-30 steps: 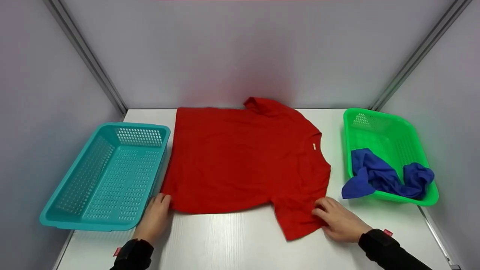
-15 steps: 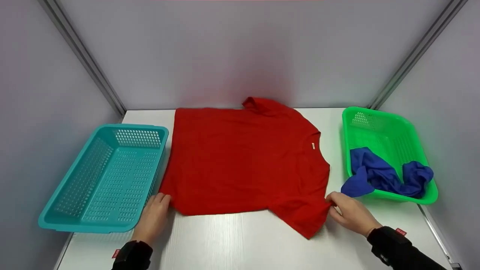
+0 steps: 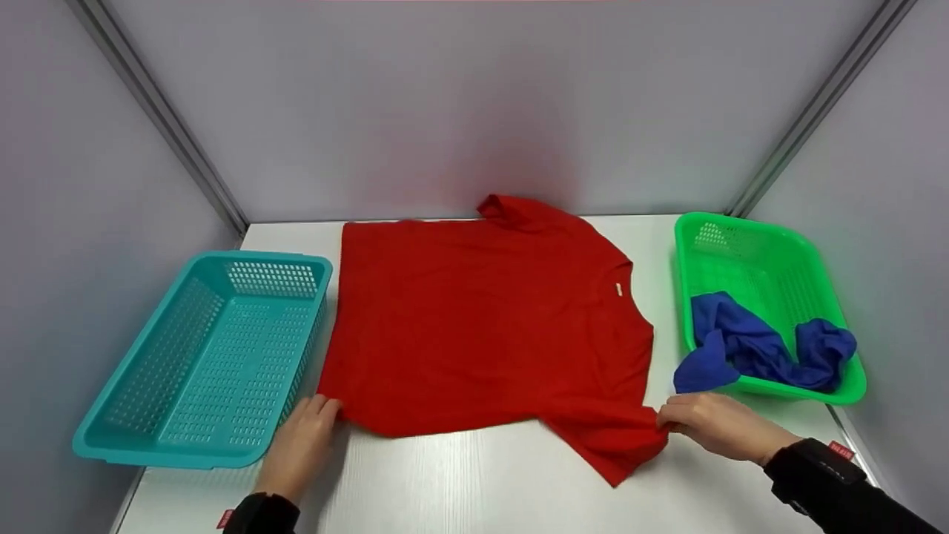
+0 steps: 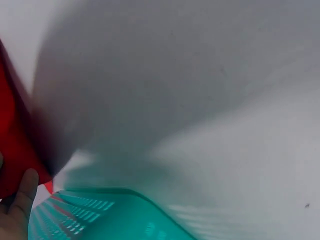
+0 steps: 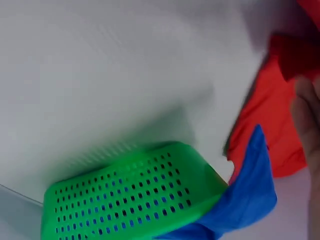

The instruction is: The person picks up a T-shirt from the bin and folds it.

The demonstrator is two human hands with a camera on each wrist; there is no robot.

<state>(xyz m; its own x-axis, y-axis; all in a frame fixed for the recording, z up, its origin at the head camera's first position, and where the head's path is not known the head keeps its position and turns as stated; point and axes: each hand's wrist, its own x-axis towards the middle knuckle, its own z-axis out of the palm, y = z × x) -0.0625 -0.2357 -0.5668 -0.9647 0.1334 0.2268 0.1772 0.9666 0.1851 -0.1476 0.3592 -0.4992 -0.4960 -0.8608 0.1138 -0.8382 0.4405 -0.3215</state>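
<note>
Red T-shirt (image 3: 482, 326) spread flat at centre of the white bench (image 3: 474, 489), collar end toward 3 o'clock, hem toward 9, one sleeve bunched against the back wall at 12. Left hand (image 3: 300, 445) at 7 o'clock, fingers fairly straight, tips resting on the shirt's near hem corner; whether it pinches the cloth, cannot tell. Right hand (image 3: 715, 424) at 4 o'clock, fingers curled, pinching the edge of the near sleeve (image 3: 619, 445), which lies stretched out toward it on the bench. Teal basket (image 3: 200, 363) at 9 o'clock, just beside the hem, tilted askew to the bench edge. Green basket (image 3: 771, 297) at 3 o'clock holds a crumpled blue garment (image 3: 756, 348), one fold hanging over the near rim, close to the right hand but apart from it
</note>
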